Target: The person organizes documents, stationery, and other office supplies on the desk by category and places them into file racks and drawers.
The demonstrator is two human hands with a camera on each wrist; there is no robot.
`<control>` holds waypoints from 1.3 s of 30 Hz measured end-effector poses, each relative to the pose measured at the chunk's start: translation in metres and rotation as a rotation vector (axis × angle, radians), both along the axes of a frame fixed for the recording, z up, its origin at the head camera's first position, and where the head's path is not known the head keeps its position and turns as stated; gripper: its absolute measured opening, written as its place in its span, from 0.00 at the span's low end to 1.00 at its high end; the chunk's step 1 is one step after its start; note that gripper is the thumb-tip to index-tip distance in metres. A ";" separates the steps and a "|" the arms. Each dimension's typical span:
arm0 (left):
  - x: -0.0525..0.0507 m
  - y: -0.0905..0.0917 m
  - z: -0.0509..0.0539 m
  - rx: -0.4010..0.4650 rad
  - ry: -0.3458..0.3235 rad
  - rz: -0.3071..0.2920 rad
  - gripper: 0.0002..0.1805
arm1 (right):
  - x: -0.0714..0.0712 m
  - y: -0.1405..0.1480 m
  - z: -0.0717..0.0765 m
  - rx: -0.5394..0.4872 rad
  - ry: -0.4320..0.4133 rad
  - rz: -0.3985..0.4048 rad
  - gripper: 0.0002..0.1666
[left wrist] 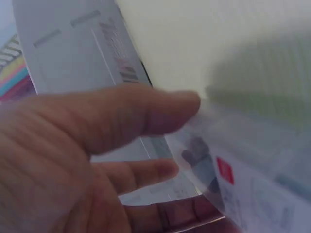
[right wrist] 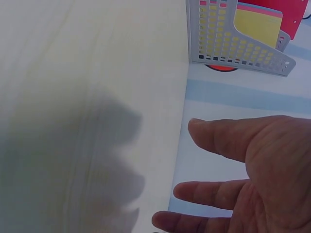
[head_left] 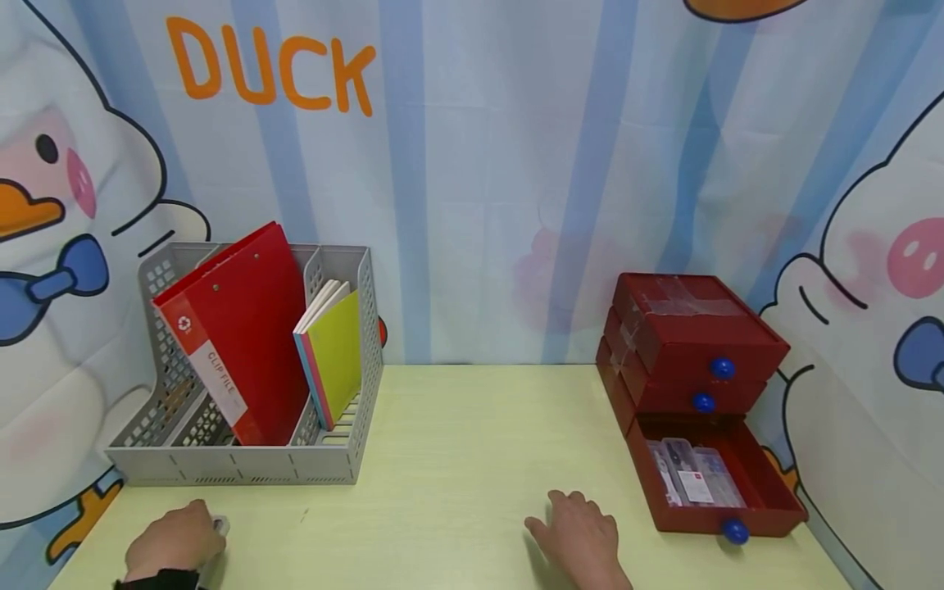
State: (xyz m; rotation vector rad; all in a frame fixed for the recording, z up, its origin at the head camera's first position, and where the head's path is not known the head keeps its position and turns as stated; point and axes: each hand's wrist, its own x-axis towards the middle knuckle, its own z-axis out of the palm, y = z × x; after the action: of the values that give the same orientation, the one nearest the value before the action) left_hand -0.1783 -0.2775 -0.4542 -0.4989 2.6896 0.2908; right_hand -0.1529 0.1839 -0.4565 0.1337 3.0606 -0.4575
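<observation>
My left hand (head_left: 173, 537) is in front of the grey file rack at the lower left. Between its thumb and fingers it grips a clear plastic case (left wrist: 257, 179) with a small red mark on it; dark shapes show through the plastic, but its contents are blurred. In the head view only the edge of that case (head_left: 220, 524) shows beside the hand. Above the table, my right hand (head_left: 578, 537) has its fingers spread and relaxed and holds nothing. Its shadow falls on the tabletop in the right wrist view.
The grey file rack (head_left: 243, 471) holds a red clip file (head_left: 247, 344) and several notebooks (head_left: 335, 352). At the right stands a red drawer unit (head_left: 686, 328); its bottom drawer (head_left: 774, 524) is pulled out, with clear plastic cases (head_left: 693, 475) inside. A duck-print curtain (head_left: 487, 205) hangs behind.
</observation>
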 end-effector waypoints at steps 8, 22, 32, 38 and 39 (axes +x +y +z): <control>-0.004 0.042 0.006 0.092 0.031 -0.165 0.32 | -0.001 -0.001 -0.003 -0.004 -0.014 0.005 0.31; -0.024 0.106 -0.002 0.196 0.058 -0.200 0.30 | -0.002 -0.002 -0.006 -0.013 -0.054 -0.007 0.30; -0.026 0.122 0.001 0.368 0.075 -0.202 0.31 | -0.003 -0.004 -0.006 -0.012 -0.073 -0.012 0.30; -0.023 0.130 0.000 0.573 0.114 -0.193 0.19 | -0.001 -0.004 -0.007 -0.002 -0.012 0.023 0.29; -0.023 0.131 -0.001 0.611 0.121 -0.188 0.19 | -0.001 -0.005 -0.007 0.001 -0.010 0.025 0.29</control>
State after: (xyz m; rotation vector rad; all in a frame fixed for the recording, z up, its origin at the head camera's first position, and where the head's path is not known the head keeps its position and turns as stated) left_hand -0.2017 -0.1465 -0.4547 -0.0432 2.5457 1.0646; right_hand -0.1536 0.1789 -0.4634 0.0975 3.0495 -0.4531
